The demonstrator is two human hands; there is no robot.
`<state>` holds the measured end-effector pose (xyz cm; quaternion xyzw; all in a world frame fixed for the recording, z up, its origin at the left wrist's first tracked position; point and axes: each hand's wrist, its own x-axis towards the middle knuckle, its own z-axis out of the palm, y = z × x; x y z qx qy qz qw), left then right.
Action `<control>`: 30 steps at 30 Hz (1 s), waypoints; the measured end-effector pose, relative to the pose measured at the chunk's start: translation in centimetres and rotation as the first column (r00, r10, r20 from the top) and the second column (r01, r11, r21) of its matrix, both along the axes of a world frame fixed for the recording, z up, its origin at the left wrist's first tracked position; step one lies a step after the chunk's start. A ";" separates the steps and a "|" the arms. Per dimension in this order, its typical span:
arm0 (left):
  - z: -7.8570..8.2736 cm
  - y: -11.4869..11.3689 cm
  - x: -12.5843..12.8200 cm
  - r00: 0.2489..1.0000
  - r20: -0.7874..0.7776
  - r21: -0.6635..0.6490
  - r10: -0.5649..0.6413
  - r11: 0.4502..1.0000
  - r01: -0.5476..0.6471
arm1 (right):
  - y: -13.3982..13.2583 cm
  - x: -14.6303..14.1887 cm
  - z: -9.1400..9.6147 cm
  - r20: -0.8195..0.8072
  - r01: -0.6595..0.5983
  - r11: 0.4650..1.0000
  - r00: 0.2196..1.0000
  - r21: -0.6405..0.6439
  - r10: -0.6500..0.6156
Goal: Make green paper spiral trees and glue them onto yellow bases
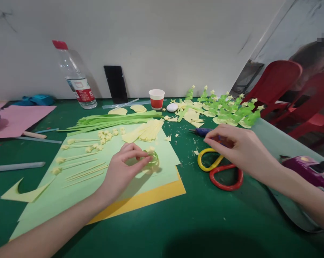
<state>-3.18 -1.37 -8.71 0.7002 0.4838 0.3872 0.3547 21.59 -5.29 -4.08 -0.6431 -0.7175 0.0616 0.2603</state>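
Observation:
My left hand (129, 163) pinches a small green paper tree (151, 159) with a pale star on top, above the light green paper sheets (135, 182). My right hand (231, 141) has thumb and index fingertips brought together; whatever they hold, if anything, does not show. Beneath and beside that hand lie scissors with a yellow and a red handle loop (226, 182), and a blue-handled tool (203, 132) with a thin tip. Left of my left hand are thin sticks with star tops (78, 157), bare sticks (85, 175) and loose paper stars (105, 136).
Green paper strips (108, 122), pale yellow paper pieces (147, 130) and a paper cup (156, 99) lie farther back. Several finished paper trees (231, 107) stand at back right. A bottle (80, 82) and phone (115, 84) are by the wall. A purple device (306, 172) sits right.

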 end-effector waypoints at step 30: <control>0.1 -0.1 -1.0 0.990 -0.140 0.088 -0.012 0.996 0.024 | 4.5 -7.5 -3.0 -0.454 -0.520 0.851 0.743 0.069 0.491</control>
